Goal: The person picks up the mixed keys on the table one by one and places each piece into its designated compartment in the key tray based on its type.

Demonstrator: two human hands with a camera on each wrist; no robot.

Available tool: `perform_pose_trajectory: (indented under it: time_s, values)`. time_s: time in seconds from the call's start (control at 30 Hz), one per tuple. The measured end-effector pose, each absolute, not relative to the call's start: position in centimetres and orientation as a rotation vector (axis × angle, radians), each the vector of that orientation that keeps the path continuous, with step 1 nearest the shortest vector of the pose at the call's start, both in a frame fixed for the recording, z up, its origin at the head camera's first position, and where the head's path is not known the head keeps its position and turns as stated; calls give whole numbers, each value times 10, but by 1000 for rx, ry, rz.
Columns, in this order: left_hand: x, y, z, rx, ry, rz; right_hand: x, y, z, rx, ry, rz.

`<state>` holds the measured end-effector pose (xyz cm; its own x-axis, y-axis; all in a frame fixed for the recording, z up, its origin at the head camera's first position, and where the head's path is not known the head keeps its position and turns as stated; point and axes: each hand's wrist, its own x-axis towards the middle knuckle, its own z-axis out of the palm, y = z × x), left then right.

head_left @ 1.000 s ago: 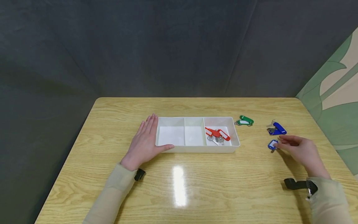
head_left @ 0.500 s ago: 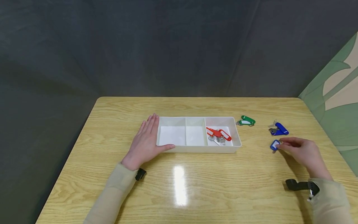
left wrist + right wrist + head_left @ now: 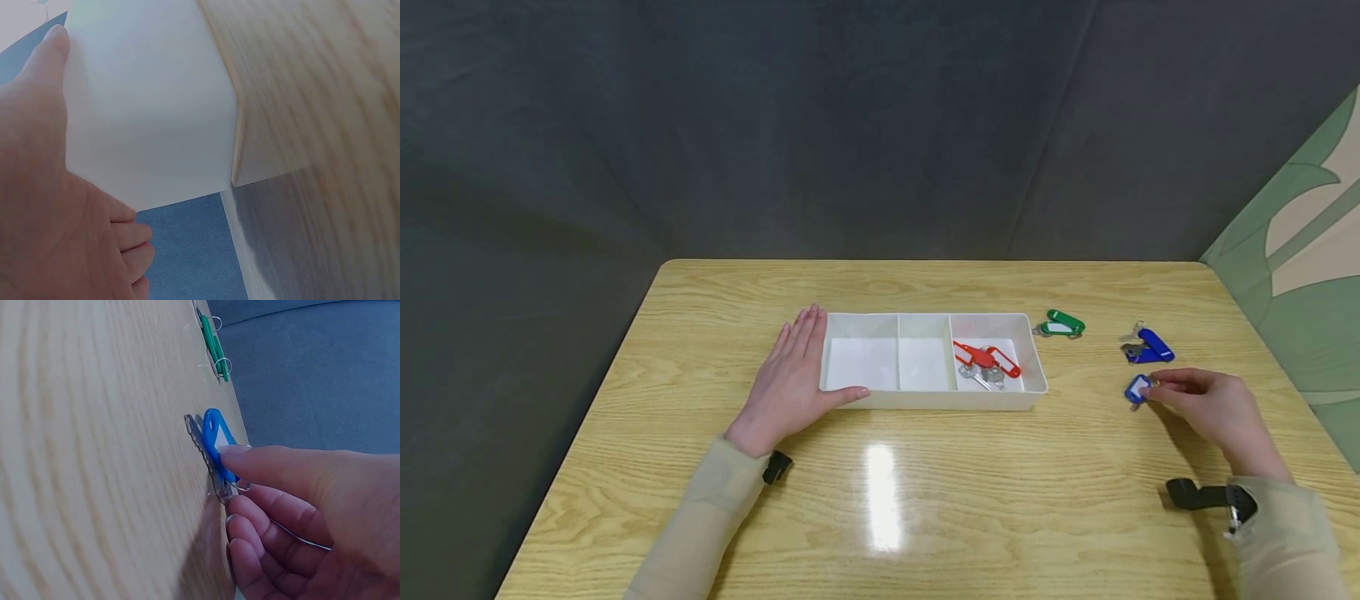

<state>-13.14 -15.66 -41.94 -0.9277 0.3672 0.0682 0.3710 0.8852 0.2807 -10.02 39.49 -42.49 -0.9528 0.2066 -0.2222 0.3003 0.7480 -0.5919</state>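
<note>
Fingers [image 3: 290, 509] of the right hand [image 3: 1217, 412] are curled to meet the thumb, and a blue tag [image 3: 1138, 389] is pinched between them, its white label partly covered by the thumb tip. The tag is tilted up; whether its key [image 3: 199, 440] is touching the surface [image 3: 1000, 500] cannot be told. The step in hand is judged to be a pick-up with the grip already made, and a short straight lift seems to be called for before any sideways carry.

Just behind the held tag, more blue tags [image 3: 1153, 346] are laid with their keys, so a backward drift could be caught there. Between the right hand and the white box [image 3: 940, 401], a bare stretch of surface is left for passage. Green tags [image 3: 1062, 323] are set just beside the box's far right corner, and would best be passed in front. Red tags [image 3: 979, 357] are heaped with keys in the right compartment; bare floor is shown in the middle and left ones. The box's left end is braced by the left hand [image 3: 782, 387], its fingers straight and its thumb laid at the front rim. The surface's slanting right edge is near the right hand, while ample room is offered in front.
</note>
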Motion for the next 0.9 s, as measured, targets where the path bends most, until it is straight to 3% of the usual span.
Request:
perform_pose_trajectory:
  time_s: [0.9]
  values:
    - [-131,-156,-419,-582,-3058,-454,-102,396,-428,444,2843,-998]
